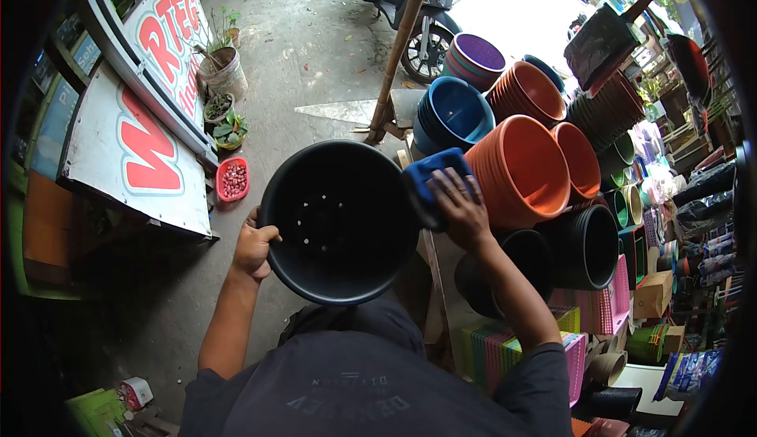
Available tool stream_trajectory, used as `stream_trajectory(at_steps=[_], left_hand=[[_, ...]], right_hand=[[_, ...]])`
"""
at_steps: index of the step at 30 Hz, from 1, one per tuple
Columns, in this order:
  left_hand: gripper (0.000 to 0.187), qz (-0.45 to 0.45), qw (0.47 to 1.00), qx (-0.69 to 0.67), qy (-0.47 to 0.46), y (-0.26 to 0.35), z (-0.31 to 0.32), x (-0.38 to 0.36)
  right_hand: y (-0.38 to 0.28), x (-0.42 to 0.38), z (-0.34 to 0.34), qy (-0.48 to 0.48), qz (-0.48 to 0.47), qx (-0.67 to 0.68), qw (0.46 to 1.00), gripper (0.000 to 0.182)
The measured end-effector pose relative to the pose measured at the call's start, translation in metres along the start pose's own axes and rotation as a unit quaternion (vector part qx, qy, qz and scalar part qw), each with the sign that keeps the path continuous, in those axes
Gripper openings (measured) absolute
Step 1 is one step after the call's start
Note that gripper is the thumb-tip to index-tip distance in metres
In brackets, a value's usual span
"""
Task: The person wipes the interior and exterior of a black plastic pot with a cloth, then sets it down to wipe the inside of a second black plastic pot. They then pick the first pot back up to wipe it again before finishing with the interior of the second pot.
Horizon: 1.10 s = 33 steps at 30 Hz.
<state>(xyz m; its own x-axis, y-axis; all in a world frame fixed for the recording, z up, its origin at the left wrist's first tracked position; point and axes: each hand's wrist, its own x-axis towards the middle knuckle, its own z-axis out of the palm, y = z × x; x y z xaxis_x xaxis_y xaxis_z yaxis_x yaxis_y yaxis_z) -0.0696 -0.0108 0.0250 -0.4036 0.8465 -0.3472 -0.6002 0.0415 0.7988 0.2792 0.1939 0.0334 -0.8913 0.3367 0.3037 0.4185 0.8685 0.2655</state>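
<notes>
My left hand [255, 248] grips the left rim of a large black plant pot [364, 228], thumb over the edge. The pot is tilted with its mouth toward me, and several drainage holes show light in its bottom. On the pot's right side, my right hand [464, 207] presses on a folded blue cloth [430, 171] with a dark lower part. The cloth lies against or very near the pot's outer wall; exact contact is hard to tell. Just right of that hand is a stack of orange pots [516, 171].
Blue pots [453, 114], a purple-rimmed stack [477, 51] and black pots [587, 244] crowd the right. A wooden pole [402, 51] stands ahead, with a motorbike [426, 31] behind it. At left are a sign board [134, 145] and a red basin [232, 179].
</notes>
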Motion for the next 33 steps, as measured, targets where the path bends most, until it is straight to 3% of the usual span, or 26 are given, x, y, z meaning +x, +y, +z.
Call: stream_trajectory(at_steps=[1,2,3,6,10,12,14,16,20,22,23,24,26,28,30,32,33], left_hand=[[0.041,-0.01,1.0,-0.007,0.016,0.006,-0.003,0.001],[0.041,-0.003,1.0,-0.008,0.017,0.01,-0.006,0.002],[0.042,-0.002,0.999,-0.015,0.03,0.012,-0.01,0.002],[0.044,0.016,0.997,-0.04,0.06,0.006,-0.02,0.009],[0.046,0.049,0.987,-0.084,0.129,-0.003,-0.006,0.008],[0.044,0.054,0.985,-0.104,0.126,-0.016,-0.01,0.01],[0.041,0.08,0.987,-0.072,0.122,-0.032,-0.018,0.015],[0.041,0.084,0.984,-0.096,0.124,-0.031,-0.012,0.01],[0.043,0.046,0.982,-0.122,0.134,-0.021,-0.01,0.002],[0.046,-0.004,0.977,-0.149,0.15,-0.018,-0.007,-0.001],[0.047,0.009,0.979,-0.131,0.158,-0.018,-0.009,-0.001],[0.047,0.012,0.978,-0.134,0.159,-0.013,-0.015,0.0],[0.045,-0.006,0.993,-0.093,0.077,0.012,-0.031,0.001],[0.044,-0.011,0.998,-0.057,0.038,0.028,-0.04,0.006],[0.051,0.0,0.998,0.008,0.061,0.02,-0.052,0.022],[0.073,0.11,0.973,0.057,0.195,0.01,-0.011,0.005],[0.076,0.136,0.967,0.086,0.2,-0.013,-0.006,0.002]], right_hand=[[0.0,0.003,-0.003,0.05,0.134,0.102,0.984,0.053],[0.0,0.004,-0.005,0.099,0.263,0.201,0.938,0.056],[-0.001,0.0,0.003,0.14,0.325,0.35,0.867,0.059],[-0.048,0.001,0.003,0.181,0.262,0.374,0.871,0.06],[-0.158,0.023,-0.028,-0.067,0.128,0.369,0.918,0.088],[-0.206,0.037,-0.034,-0.095,0.096,0.358,0.924,0.092],[-0.231,0.052,-0.041,-0.062,0.112,0.366,0.922,0.095],[-0.226,0.066,-0.053,-0.045,0.114,0.354,0.927,0.09],[-0.201,0.08,-0.05,-0.121,0.102,0.274,0.949,0.072],[-0.193,0.078,-0.047,-0.093,0.064,0.252,0.961,0.041],[-0.189,0.073,-0.041,-0.092,0.06,0.251,0.962,0.041],[-0.183,0.065,-0.03,-0.062,0.018,0.255,0.965,0.037],[-0.164,0.054,-0.012,-0.003,-0.055,0.255,0.965,0.029],[-0.142,0.047,0.003,-0.026,-0.13,0.274,0.953,0.027],[-0.146,0.049,0.007,-0.031,-0.126,0.266,0.955,0.027],[-0.157,0.05,0.015,-0.031,-0.117,0.255,0.959,0.026],[-0.167,0.05,0.022,-0.007,-0.085,0.262,0.961,0.03]])
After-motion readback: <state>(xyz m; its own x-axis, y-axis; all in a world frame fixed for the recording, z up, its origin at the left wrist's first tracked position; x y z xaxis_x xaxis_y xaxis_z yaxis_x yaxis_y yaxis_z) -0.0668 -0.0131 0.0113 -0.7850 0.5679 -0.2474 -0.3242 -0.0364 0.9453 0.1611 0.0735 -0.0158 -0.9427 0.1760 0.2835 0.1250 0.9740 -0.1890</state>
